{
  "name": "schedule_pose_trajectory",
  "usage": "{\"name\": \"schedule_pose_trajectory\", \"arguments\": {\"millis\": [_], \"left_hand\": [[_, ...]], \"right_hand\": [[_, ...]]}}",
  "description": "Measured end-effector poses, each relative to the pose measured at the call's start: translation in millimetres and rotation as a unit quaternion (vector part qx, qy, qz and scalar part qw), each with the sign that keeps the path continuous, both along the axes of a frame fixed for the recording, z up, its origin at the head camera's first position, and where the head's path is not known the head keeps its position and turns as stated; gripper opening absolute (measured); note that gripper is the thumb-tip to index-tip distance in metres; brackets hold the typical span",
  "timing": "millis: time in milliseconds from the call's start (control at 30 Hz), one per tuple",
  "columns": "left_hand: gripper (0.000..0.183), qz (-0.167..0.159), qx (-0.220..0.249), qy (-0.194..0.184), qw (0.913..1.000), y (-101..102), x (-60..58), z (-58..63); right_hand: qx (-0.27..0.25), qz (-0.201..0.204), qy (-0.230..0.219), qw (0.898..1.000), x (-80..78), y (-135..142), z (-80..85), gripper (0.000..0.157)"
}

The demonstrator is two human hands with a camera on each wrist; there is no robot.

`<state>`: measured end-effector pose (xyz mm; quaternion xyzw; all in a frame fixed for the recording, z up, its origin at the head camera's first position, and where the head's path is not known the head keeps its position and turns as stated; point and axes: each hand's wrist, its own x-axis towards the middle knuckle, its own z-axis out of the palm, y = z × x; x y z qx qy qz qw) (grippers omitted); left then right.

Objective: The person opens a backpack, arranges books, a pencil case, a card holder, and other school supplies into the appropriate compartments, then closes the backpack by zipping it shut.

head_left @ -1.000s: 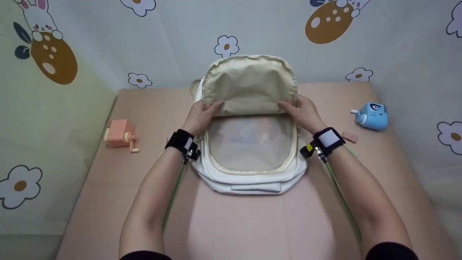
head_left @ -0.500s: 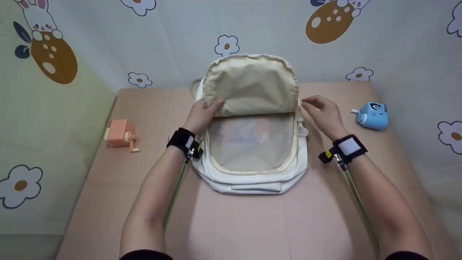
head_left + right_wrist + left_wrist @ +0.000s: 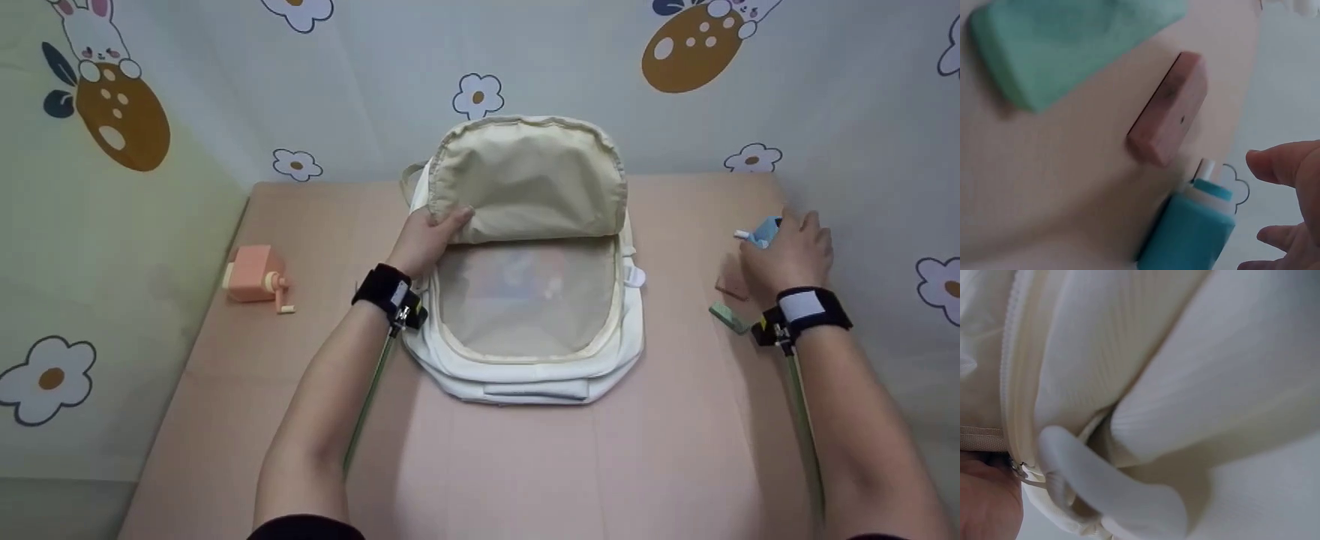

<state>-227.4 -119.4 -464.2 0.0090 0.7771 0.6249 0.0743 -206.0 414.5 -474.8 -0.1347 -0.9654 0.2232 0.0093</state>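
Note:
A cream-white backpack (image 3: pixel 536 373) lies on the table with its front flap (image 3: pixel 536 180) folded up, baring a see-through panel (image 3: pixel 532 300). My left hand (image 3: pixel 426 238) pinches the flap's left side, thumb on the inner lining; the left wrist view shows only part of that hand (image 3: pixel 988 500) beside the zip (image 3: pixel 1010 377). At the far right, my right hand (image 3: pixel 791 259) is over a blue crank pencil sharpener (image 3: pixel 764 231), hiding most of it. In the right wrist view its fingers are spread, apart from the sharpener (image 3: pixel 1190 233).
A pink eraser (image 3: pixel 731 287) and a green eraser-like block (image 3: pixel 727 317) lie near my right hand. An orange-pink crank pencil sharpener (image 3: pixel 255 274) stands on the left of the table (image 3: pixel 525 465). Patterned cloth (image 3: pixel 375 90) hangs behind and at both sides.
My right hand has let go of the flap's right side and moved right, to the blue sharpener. The left hand keeps its hold on the flap. The head view has shifted slightly.

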Motion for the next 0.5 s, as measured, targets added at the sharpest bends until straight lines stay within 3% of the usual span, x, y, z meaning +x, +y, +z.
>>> {"name": "schedule_pose_trajectory", "arguments": {"millis": [200,500], "left_hand": [[0.042,-0.007,0.025,-0.002,0.9997,0.5,-0.9,0.4],[0.041,-0.006,0.005,0.007,0.9999,-1.2,-0.2,-0.1]], "right_hand": [[-0.018,-0.017,-0.046,0.999,2.5,12.4,-5.8,0.093],[-0.031,-0.039,-0.039,0.998,2.6,10.0,-9.2,0.093]]}}
